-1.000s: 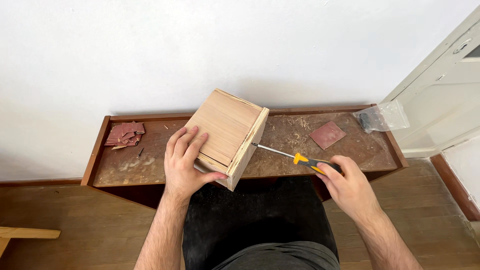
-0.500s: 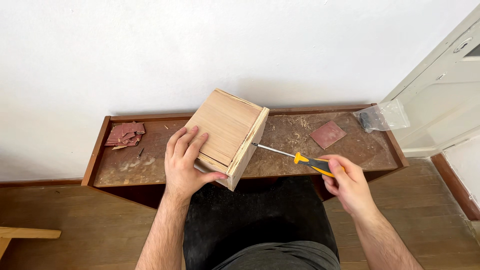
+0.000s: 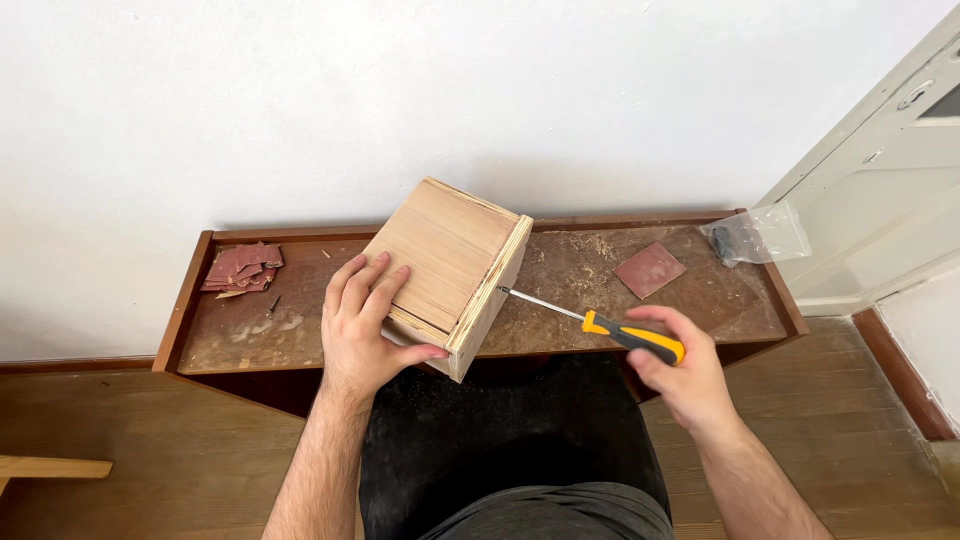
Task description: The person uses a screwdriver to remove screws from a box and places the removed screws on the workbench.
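Note:
A light plywood box (image 3: 450, 255) stands tilted on the low brown table (image 3: 190, 300). My left hand (image 3: 365, 325) lies flat on its near side, with the thumb hooked under the lower corner. My right hand (image 3: 675, 375) grips a screwdriver (image 3: 600, 325) by its yellow and black handle. The metal shaft points left and its tip meets the box's plywood edge about halfway up.
A stack of reddish sandpaper pieces (image 3: 240, 268) lies at the table's left end, with wood dust around it. One sandpaper square (image 3: 650, 269) and a clear plastic bag (image 3: 755, 235) holding dark small parts sit to the right. A white door (image 3: 890, 190) stands at the far right.
My right hand has turned slightly on the screwdriver handle. The box and my left hand have stayed in place.

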